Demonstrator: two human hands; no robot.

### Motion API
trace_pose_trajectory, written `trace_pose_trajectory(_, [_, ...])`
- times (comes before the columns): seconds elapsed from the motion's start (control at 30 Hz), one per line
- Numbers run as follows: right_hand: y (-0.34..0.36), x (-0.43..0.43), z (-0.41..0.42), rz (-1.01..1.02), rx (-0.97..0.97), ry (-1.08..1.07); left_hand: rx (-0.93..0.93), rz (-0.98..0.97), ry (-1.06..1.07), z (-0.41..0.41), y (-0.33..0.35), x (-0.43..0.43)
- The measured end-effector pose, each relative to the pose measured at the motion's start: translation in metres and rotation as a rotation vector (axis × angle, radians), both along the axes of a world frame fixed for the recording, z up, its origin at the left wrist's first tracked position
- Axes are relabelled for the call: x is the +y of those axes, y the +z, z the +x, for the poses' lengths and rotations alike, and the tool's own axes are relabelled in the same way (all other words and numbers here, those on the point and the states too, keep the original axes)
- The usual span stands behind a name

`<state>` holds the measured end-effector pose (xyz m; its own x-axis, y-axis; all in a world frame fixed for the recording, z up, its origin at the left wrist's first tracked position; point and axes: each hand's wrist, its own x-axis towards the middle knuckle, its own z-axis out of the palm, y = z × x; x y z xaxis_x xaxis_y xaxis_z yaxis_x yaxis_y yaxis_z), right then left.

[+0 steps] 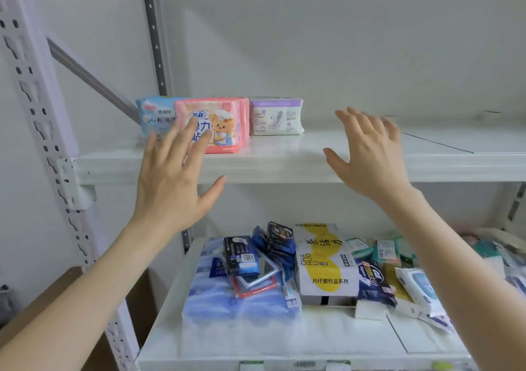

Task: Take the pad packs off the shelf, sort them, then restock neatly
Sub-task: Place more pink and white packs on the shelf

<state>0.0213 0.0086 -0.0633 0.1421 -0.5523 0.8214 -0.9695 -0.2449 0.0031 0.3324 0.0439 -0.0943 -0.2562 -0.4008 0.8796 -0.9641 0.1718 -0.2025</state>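
Note:
Three kinds of pad packs stand at the left of the upper white shelf point(284, 168): a light blue pack point(155, 114), a pink pack with a bear point(225, 120) with more pink packs behind it, and a white-and-purple pack point(276, 115). My left hand point(173, 177) is raised in front of the blue and pink packs with its fingers spread and straight, holding nothing. My right hand point(367, 154) hovers over the bare part of the shelf right of the packs, fingers also spread and empty.
The lower shelf point(284, 345) holds a blue multipack point(236, 299), several dark packs point(242, 254), a white-and-yellow carton point(324, 262) and teal and white packs point(387, 251) to the right. A perforated white upright point(42, 120) stands at the left, brown cardboard point(57, 299) below it.

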Motion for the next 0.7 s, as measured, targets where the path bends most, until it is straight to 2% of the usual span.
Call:
trace_pose_trajectory(0.17, [-0.042, 0.048, -0.031, 0.045, 0.065, -0.055, -0.033, 0.093, 0.07, -0.037, -0.038, 0.034])
trace_pose_trajectory(0.43, [-0.128, 0.123, -0.094, 0.154, 0.085, -0.017, -0.012, 0.229, 0.159, -0.113, -0.12, 0.107])
trace_pose_trajectory(0.7, [-0.233, 0.218, -0.148, 0.344, 0.101, -0.023, -0.012, 0.494, 0.153, -0.202, -0.221, 0.191])
